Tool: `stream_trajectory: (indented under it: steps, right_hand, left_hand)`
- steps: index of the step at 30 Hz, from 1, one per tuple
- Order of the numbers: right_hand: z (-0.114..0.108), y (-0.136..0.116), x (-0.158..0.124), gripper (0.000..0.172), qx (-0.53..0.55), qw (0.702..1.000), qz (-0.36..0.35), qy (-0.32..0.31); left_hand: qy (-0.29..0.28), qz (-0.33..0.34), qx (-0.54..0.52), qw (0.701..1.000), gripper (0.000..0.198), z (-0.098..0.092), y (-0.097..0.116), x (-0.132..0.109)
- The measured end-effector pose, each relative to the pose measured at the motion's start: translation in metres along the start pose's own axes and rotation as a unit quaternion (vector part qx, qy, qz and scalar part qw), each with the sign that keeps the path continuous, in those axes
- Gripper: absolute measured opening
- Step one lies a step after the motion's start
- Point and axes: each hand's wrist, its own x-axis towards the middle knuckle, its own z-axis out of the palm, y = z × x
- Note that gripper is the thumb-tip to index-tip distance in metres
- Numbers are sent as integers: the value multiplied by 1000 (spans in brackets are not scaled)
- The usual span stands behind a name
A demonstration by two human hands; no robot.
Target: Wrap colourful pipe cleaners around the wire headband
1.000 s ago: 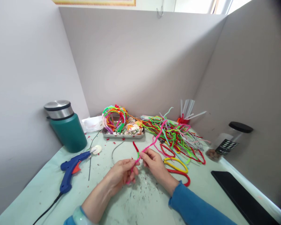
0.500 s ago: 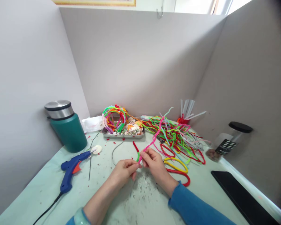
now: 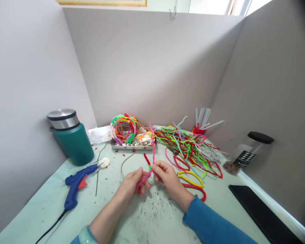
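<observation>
My right hand [image 3: 165,174] pinches a pink pipe cleaner [image 3: 153,145] between thumb and fingertips. One length of it stands up above the pinch; the other slants down to the left, across the fingers of my left hand [image 3: 134,181]. A thin grey hoop [image 3: 122,166] curves behind my left hand, with a stretch wrapped in red and green pipe cleaner [image 3: 147,159] leading down to my fingers. My left hand is loosely curled around the hoop's lower part, thumb raised; the exact grip is partly hidden. Red-and-yellow-handled scissors [image 3: 193,181] lie beside my right hand.
A blue glue gun [image 3: 75,186] and green flask [image 3: 75,144] stand at left. Behind are a metal tray [image 3: 132,147] of buttons and colourful hoops [image 3: 117,123], and a pipe cleaner heap [image 3: 190,144]. A black-lidded jar [image 3: 249,154] and a black slab [image 3: 261,213] are at right.
The pink pipe cleaner's long end has swung from leaning right to nearly upright. My left hand's pinch has loosened, and a pink length now lies across its fingers.
</observation>
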Motion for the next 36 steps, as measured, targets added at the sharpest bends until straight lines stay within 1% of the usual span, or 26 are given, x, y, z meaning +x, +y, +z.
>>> stream_trajectory:
  steps: [3, 5, 9, 11, 14, 17, 19, 23, 25, 28, 31, 33, 36]
  right_hand:
    - [-1, -1, 1, 26, 1, 1000, 4, 18]
    - [-1, -1, 1, 26, -1, 1000, 5, 18]
    - [2, 0, -1, 24, -26, 999, 4, -24]
    - [3, 2, -2, 23, -51, 998, -10, -38]
    - [3, 3, -3, 22, -81, 996, -36, -26]
    - [4, 3, -4, 22, -81, 996, -39, -11]
    - [5, 1, -5, 21, -47, 999, -23, -15]
    - [6, 0, -6, 20, 36, 999, 11, -31]
    - [5, 1, -6, 21, 28, 999, -1, -19]
    - [2, 3, -4, 24, -3, 999, -35, 15]
    - [-1, 4, -2, 27, -11, 998, -47, 35]
    - [-1, 4, -1, 26, -9, 998, -45, 34]
    - [1, 3, -1, 23, -14, 999, -28, 7]
  left_hand:
    - [-2, 12, 37, 999, 42, -2, 0, 2]
    - [-6, 22, 71, 997, 39, -4, -1, 4]
    - [-3, 37, 87, 996, 35, -5, -2, 3]
    - [-5, 40, 90, 995, 34, -5, -2, 3]
    - [-5, 37, 98, 994, 34, -3, -4, 3]
    - [-7, 44, 112, 993, 34, -2, -7, 5]
    - [-20, 44, 107, 993, 33, -2, -7, 5]
    - [-58, 24, 51, 997, 32, -3, -4, 2]
    - [-61, 14, 18, 998, 34, -4, -3, 2]
    - [-41, -10, -19, 999, 42, -7, -2, 3]
    - [-39, -3, -4, 999, 40, -10, -2, 3]
    - [-40, 21, 25, 999, 35, -10, -3, 3]
    - [-28, 34, 44, 998, 30, -10, -3, 4]
